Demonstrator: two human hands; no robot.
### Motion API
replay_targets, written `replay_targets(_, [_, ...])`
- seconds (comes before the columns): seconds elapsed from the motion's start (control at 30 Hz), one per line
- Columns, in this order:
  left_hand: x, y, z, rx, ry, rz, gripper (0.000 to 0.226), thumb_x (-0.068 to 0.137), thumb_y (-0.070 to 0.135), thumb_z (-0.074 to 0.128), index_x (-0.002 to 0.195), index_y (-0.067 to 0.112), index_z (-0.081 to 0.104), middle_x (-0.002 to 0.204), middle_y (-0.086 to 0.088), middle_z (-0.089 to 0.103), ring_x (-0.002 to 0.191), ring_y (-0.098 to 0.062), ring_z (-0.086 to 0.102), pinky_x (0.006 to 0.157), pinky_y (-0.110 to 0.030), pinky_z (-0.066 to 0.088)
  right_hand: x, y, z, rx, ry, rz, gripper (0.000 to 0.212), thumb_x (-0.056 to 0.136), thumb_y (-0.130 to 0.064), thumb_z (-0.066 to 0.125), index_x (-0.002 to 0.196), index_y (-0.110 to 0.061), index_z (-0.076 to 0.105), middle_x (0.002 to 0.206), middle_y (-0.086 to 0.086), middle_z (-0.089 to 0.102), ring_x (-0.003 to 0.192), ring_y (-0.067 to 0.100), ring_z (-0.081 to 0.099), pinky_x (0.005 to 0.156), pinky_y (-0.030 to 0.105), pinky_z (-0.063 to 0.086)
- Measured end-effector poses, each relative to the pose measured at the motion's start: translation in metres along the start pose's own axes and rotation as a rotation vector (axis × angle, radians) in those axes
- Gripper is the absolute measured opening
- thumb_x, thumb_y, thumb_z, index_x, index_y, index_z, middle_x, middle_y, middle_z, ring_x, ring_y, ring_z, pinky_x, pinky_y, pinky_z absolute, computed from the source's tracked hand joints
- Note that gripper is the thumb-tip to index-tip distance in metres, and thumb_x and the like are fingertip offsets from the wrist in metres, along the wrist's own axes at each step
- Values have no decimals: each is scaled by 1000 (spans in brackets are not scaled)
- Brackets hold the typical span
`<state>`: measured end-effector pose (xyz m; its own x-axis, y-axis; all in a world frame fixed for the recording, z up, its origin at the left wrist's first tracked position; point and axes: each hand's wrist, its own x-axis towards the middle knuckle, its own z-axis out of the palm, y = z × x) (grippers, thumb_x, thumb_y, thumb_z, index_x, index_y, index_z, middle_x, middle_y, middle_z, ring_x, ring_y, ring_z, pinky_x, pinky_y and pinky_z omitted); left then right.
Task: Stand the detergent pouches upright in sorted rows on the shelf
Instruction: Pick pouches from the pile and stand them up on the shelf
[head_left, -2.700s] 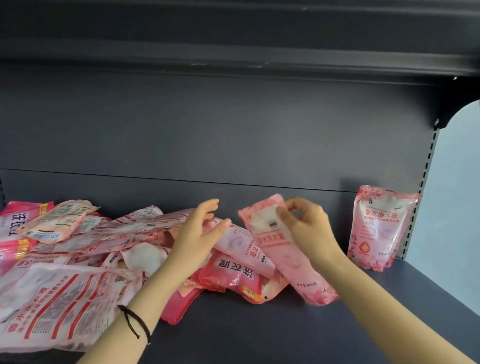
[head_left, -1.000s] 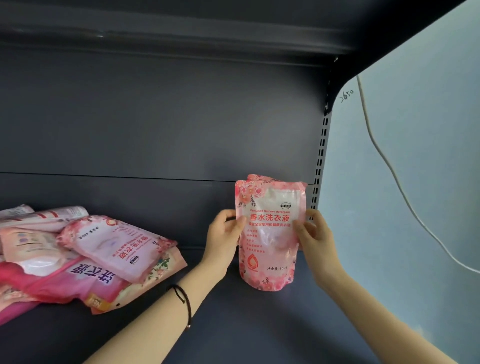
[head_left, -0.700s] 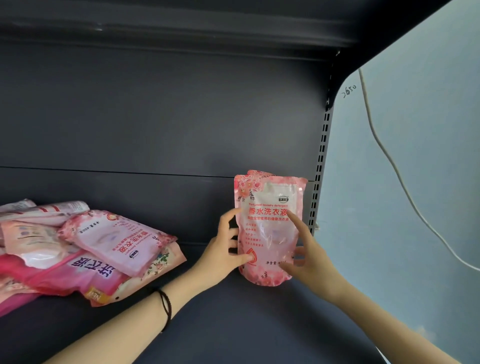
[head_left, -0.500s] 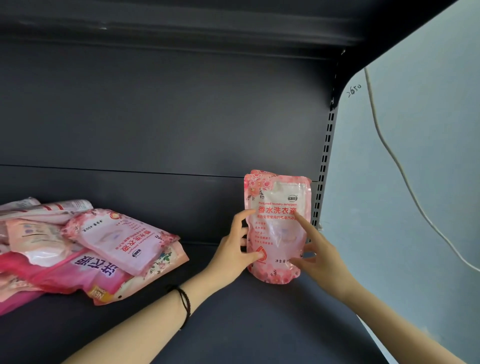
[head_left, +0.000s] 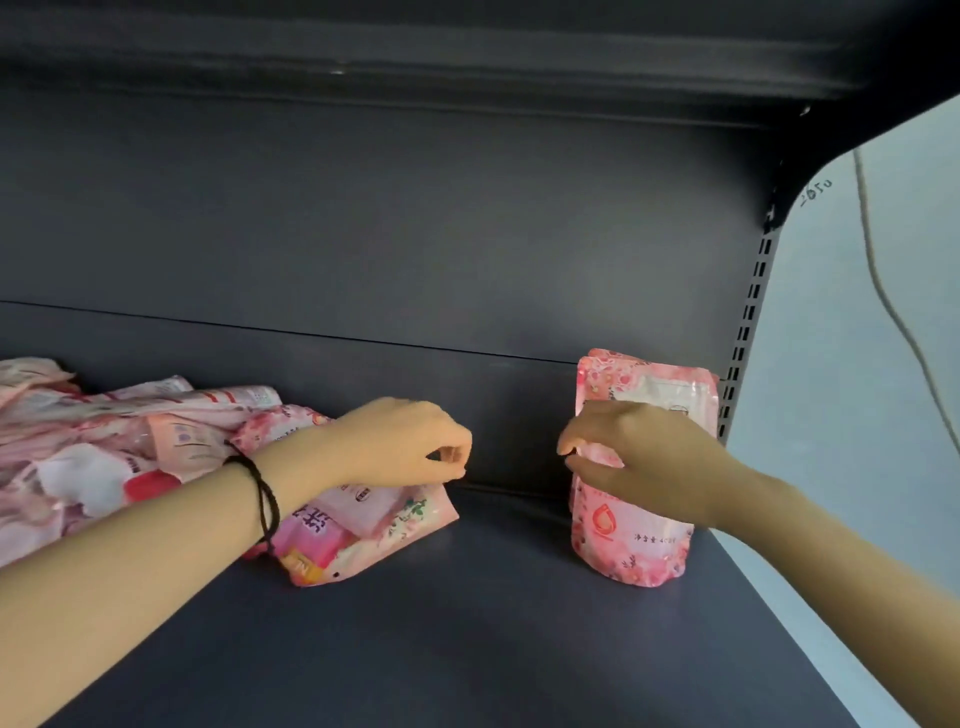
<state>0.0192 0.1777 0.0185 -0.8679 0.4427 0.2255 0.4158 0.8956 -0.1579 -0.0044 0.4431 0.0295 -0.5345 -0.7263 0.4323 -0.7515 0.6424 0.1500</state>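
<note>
A pink flowered detergent pouch (head_left: 631, 545) stands upright at the right end of the dark shelf (head_left: 467, 634), and the top of a second like pouch (head_left: 597, 356) peeks out behind it. My right hand (head_left: 639, 457) hovers in front of that pouch with loosely curled fingers pointing left, holding nothing and hiding the pouch's middle. A heap of pink pouches (head_left: 104, 457) lies flat on the left. My left hand (head_left: 400, 441), a black band on its wrist, hangs over the heap's right edge with fingers loosely curled and empty.
Bare shelf floor lies between the heap and the upright pouch. The grey back panel (head_left: 363, 234) closes the rear and another shelf sits overhead. A perforated upright post (head_left: 748, 322) bounds the right end, with a pale wall and a cable (head_left: 883, 291) beyond.
Both hands have let go of the upright pouch, which stays standing. My left hand has swung left over the heap, and my right hand has drawn leftwards in front of the pouch.
</note>
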Motion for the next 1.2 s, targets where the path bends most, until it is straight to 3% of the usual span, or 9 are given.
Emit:
replay_targets(0.13, [-28, -54, -8, 233, -129, 41, 14, 90, 40, 50, 98, 33, 59, 88, 15, 54, 97, -11, 55, 77, -32, 46, 40, -38, 12, -100, -125, -93, 22, 94, -38, 47, 112, -33, 59, 108, -14, 57, 93, 9, 58, 73, 30, 50])
replay_targets(0.3, [-60, -113, -9, 224, -236, 13, 25, 86, 48, 58, 106, 33, 60, 105, 12, 58, 101, -12, 55, 83, -34, 45, 89, -82, 38, -48, -210, -88, 21, 93, -40, 49, 110, -33, 61, 105, -15, 60, 94, 8, 57, 69, 25, 42])
replay_targets(0.47, [-63, -164, -8, 130, -212, -8, 32, 85, 52, 59, 111, 33, 60, 102, 14, 54, 98, -9, 52, 74, -28, 37, 148, -96, 69, -78, -422, 125, 26, 91, -44, 49, 108, -30, 63, 107, -11, 63, 99, 16, 60, 77, 31, 47])
replay_targets(0.6, [-44, -187, 1, -21, -230, 21, 32, 86, 50, 59, 112, 33, 60, 109, 15, 58, 104, -8, 53, 79, -30, 43, 184, -90, 97, -83, -615, 317, 40, 95, -43, 44, 115, -14, 64, 113, 2, 66, 101, 23, 62, 84, 37, 51])
replay_targets(0.73, [-26, -193, 10, -40, -278, 72, 32, 87, 51, 57, 113, 32, 58, 113, 11, 59, 104, -13, 55, 85, -34, 47, 195, -89, 121, 47, -763, 452, 38, 97, -31, 46, 119, -4, 60, 107, 10, 68, 91, 24, 65, 83, 34, 53])
replay_targets(0.87, [-13, -195, 23, -140, -235, 51, 41, 91, 50, 52, 128, 31, 52, 127, 10, 55, 115, -12, 52, 96, -37, 45, 193, -89, 119, 43, -664, 423, 28, 97, -23, 51, 121, -9, 58, 121, 6, 62, 108, 24, 59, 89, 31, 47])
replay_targets(1.03, [6, -200, 28, -459, -168, -31, 52, 93, 43, 54, 141, 26, 42, 140, 7, 51, 121, -10, 52, 103, -35, 44, 193, -88, 86, 7, -340, 433, 12, 98, -24, 41, 101, -22, 53, 100, -1, 62, 89, 23, 60, 70, 33, 44])
replay_targets(1.13, [14, -197, 21, -672, -78, -28, 42, 90, 39, 62, 128, 21, 57, 123, 5, 64, 107, -8, 61, 94, -32, 50, 198, -89, 62, -39, -73, 389, 12, 98, -23, 40, 97, -23, 52, 96, -3, 62, 82, 23, 60, 66, 32, 41])
replay_targets(1.2, [14, -193, 15, -845, 1, -59, 30, 88, 34, 66, 107, 10, 67, 98, -5, 70, 82, -9, 63, 75, -27, 51, 205, -91, 49, 3, 62, 359, 11, 98, -23, 43, 95, -23, 54, 98, -5, 60, 82, 21, 60, 68, 34, 46])
